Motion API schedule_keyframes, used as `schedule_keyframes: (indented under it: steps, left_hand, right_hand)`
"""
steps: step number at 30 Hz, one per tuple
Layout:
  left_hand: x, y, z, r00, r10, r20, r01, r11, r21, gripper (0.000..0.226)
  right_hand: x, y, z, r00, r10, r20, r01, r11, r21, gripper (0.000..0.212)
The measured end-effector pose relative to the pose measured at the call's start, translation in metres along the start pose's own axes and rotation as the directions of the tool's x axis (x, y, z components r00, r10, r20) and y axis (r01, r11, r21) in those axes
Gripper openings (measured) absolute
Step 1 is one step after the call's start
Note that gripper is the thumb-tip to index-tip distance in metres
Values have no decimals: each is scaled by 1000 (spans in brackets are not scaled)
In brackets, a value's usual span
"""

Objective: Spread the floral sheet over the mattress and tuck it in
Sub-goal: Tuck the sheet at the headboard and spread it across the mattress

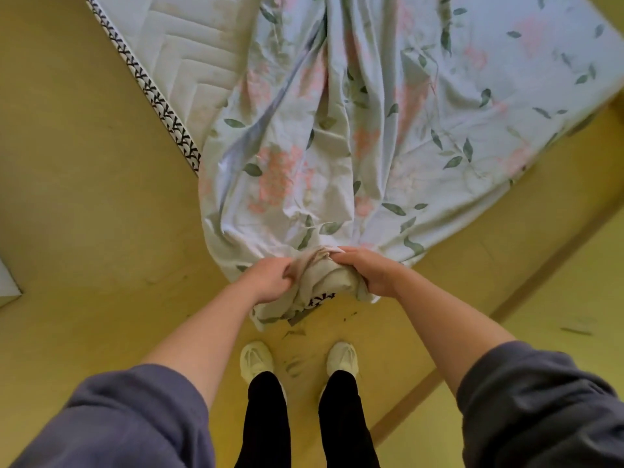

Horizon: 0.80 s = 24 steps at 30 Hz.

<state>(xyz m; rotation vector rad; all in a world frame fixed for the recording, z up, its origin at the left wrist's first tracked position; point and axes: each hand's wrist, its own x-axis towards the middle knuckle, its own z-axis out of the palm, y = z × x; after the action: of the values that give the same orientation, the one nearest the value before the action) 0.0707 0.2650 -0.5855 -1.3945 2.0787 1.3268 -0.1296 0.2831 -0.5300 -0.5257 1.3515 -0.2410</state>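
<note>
At lower centre, left hand (270, 280) and right hand (369, 271) both grip the sheet (337, 146), bunched over the mattress (175, 45) corner. Upper left is uncovered. I'd pull slack leftward first, smooth the folds, then tuck underneath.

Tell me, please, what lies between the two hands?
In the head view, a bunched wad of the floral sheet lies between the left hand and right hand.

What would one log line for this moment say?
step: corner tuck | left hand: grips floral sheet | right hand: grips floral sheet | mattress: partly bare
</note>
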Motion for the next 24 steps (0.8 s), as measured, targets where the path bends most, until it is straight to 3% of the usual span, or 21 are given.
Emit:
schedule_keyframes:
  steps: [1, 2, 3, 4, 5, 6, 7, 10, 14, 16, 21, 24]
  left_hand:
    - [-1, -1, 0, 989, 9, 147, -22, 996, 84, 14]
    - [-5, -5, 3, 949, -13, 315, -50, 981, 189, 19]
    - [-10, -10, 8, 894, -66, 443, -75, 953, 293, 24]
    - [-14, -17, 15, 849, -119, 515, -102, 920, 379, 26]
    - [-18, -26, 22, 824, -154, 544, -107, 902, 418, 29]
    - [-18, -33, 26, 821, -167, 546, -103, 897, 429, 31]
    - [-19, -38, 29, 827, -170, 535, -85, 904, 419, 33]
    - [-17, -47, 20, 892, -174, 418, 5, 927, 375, 32]
    - [-11, -60, -2, 949, -236, 207, 167, 939, 301, 26]
    - [-8, -61, -14, 949, -249, 193, 182, 933, 310, 25]
    - [1, -55, -59, 931, -279, 234, 187, 917, 352, 28]
    - [21, -52, -93, 955, -268, 129, 223, 931, 288, 24]
  right_hand:
    - [-1, 2, -1, 999, 39, 14, -36, 981, -188, 19]
    - [-1, 7, 0, 994, 106, 37, -73, 861, -503, 24]
    - [1, 17, 3, 977, 203, 60, -86, 637, -766, 28]
    - [4, 31, 9, 951, 305, 58, -72, 399, -914, 30]
    - [7, 44, 16, 927, 373, 32, -57, 225, -973, 30]
    - [11, 53, 22, 919, 394, 1, -64, 150, -987, 29]
    - [12, 61, 26, 925, 379, -14, -80, 160, -984, 27]
    - [23, 63, 28, 977, 205, -56, -136, 403, -905, 37]
    - [34, 46, 17, 985, 81, -154, -173, 541, -823, 38]
    - [35, 35, 10, 984, 56, -169, -171, 563, -809, 38]
    - [41, -5, 4, 991, 46, -129, -135, 507, -851, 40]
    - [52, -37, -1, 991, 2, -134, -116, 509, -853, 38]
